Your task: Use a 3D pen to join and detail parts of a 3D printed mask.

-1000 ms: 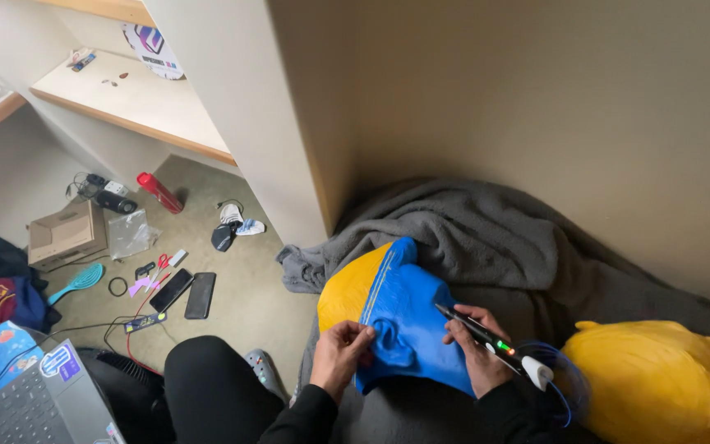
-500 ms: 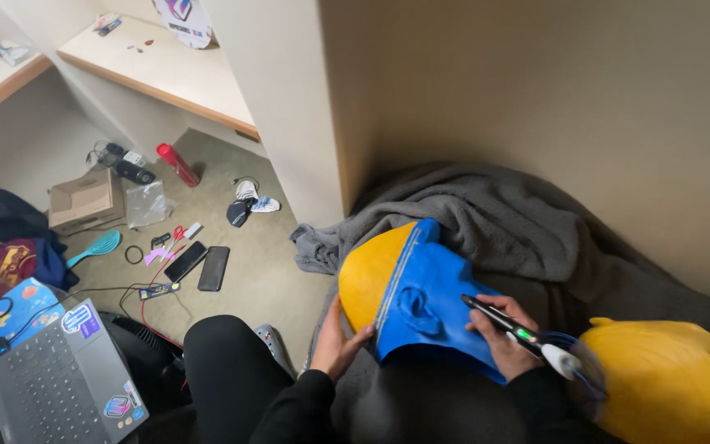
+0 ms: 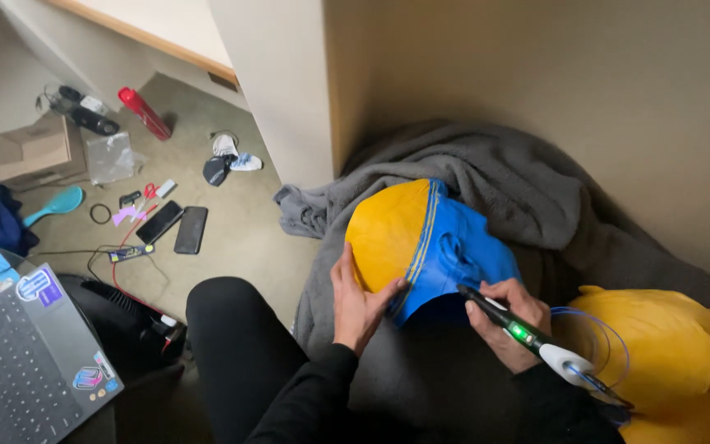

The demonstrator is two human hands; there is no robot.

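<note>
1. Yellow and blue fabric fills the middle of our view: a cap (image 3: 425,242) propped on a grey blanket (image 3: 495,173) that lies bunched in the corner by the wall.
2. We press our left hand (image 3: 359,300) flat on the cap's yellow panel, fingers spread and thumb near the blue seam, so it steadies the cap without gripping it.
3. Our right hand (image 3: 509,321) is wrapped tight round a black pen-shaped tool (image 3: 527,335) with a green light and a white rear end; blue filament (image 3: 597,329) loops from its back.
4. The tool's tip sits at the lower blue edge of the cap, touching or just short of it; we cannot tell which.
5. We judge the step in hand to be working the tip along that blue edge.
6. Next calls for a firm brace from the left hand and a slow, even draw of the tip, with the filament loop kept free of the yellow plush toy (image 3: 671,345) beside us.
</note>
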